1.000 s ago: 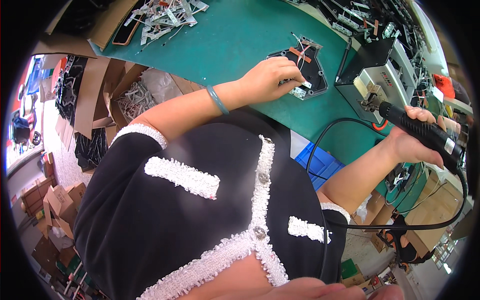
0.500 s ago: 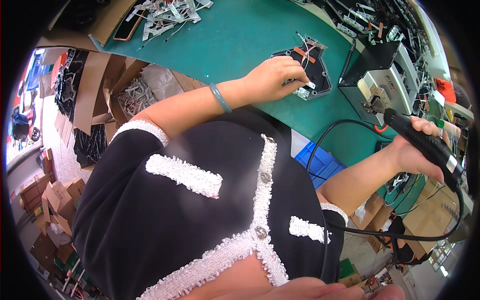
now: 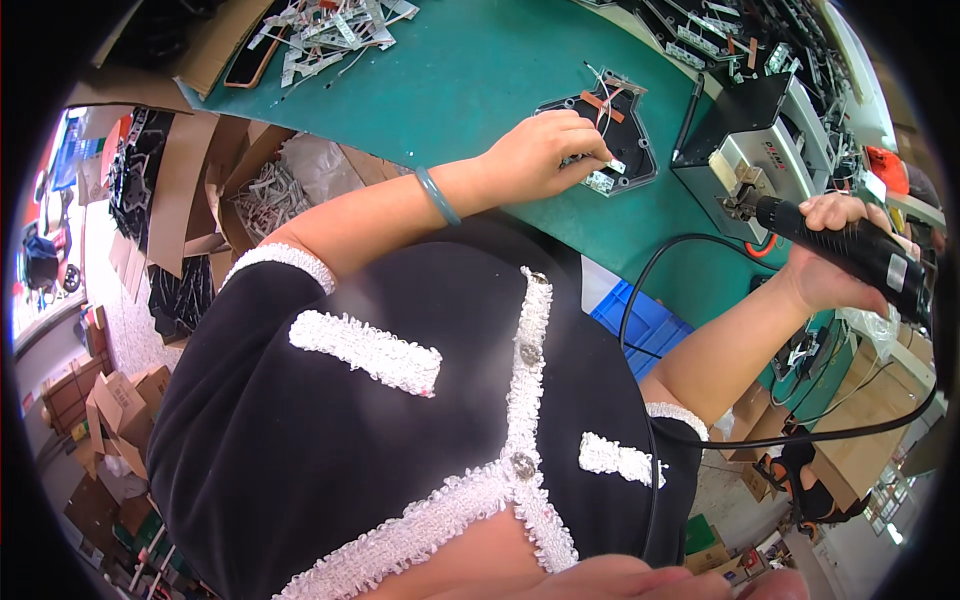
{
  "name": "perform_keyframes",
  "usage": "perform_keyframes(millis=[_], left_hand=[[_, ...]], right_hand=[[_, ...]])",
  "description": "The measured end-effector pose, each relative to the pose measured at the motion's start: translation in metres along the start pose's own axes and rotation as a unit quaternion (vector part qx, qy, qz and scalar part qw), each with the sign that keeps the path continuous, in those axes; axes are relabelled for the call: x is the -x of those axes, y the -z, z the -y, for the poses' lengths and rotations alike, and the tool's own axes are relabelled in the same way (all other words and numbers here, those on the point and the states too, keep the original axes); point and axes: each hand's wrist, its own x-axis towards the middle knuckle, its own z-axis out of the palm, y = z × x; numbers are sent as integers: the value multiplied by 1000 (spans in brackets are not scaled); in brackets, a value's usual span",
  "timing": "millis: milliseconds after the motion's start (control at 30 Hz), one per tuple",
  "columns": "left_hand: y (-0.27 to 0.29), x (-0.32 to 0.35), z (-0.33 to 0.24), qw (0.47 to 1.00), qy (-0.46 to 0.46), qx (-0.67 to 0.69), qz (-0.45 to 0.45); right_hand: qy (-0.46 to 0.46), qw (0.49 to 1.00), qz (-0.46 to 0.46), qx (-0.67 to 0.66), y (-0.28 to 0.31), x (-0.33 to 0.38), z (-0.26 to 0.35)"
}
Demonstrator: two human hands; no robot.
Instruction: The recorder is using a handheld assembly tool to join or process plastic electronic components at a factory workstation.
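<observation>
My left hand point(image 3: 548, 155) is closed in a pinch over a dark angular plastic housing point(image 3: 632, 145) on the green table, its fingertips on a small light metal strip point(image 3: 616, 167). Thin wires and copper-coloured strips point(image 3: 597, 102) lie in the housing, and the hand covers its near-left part. At the right, my right hand point(image 3: 828, 280) is wrapped round a black corded electric screwdriver point(image 3: 850, 245). The screwdriver's nose meets the metal front piece of a black-and-silver box-shaped screw feeder point(image 3: 735, 135); its bit tip cannot be made out.
Metal strips point(image 3: 345, 30) lie heaped at the far left, by a phone point(image 3: 255, 60). A black pen-like tool point(image 3: 688, 118) lies beside the feeder. The screwdriver's cable point(image 3: 790, 438) loops past my right arm. A blue crate point(image 3: 640, 318) and cardboard boxes point(image 3: 195, 170) stand below the table edge.
My right hand has brought the screwdriver left and slightly up, its nose now against the feeder's front. The left hand keeps its pinch at the housing, and the whole view has shifted slightly.
</observation>
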Motion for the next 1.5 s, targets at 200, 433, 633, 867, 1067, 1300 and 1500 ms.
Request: perform_keyframes(millis=[200,433,633,867,1067,1300,1500], left_hand=[[2,1,-3,999,25,15,15],[-3,3,3,1000,11,18,4],[-2,1,1,1000,-2,20,-5],[-1,2,0,1000,-1,7,-6],[-1,1,0,1000,-3,11,-3],[-1,1,-2,1000,7,19,-5],[-1,0,-3,999,17,27,-3]], right_hand=[[-34,965,-183,183,-19,9,-1],[-8,992,-116,-57,-78,26,-24],[-29,994,-94,-49,-100,20,-51],[-48,992,-105,-42,-107,20,-58],[-27,995,-89,-26,-115,18,-62],[-50,996,-77,-11,-124,16,-64],[-50,998,-29,-21,-126,17,-68]])
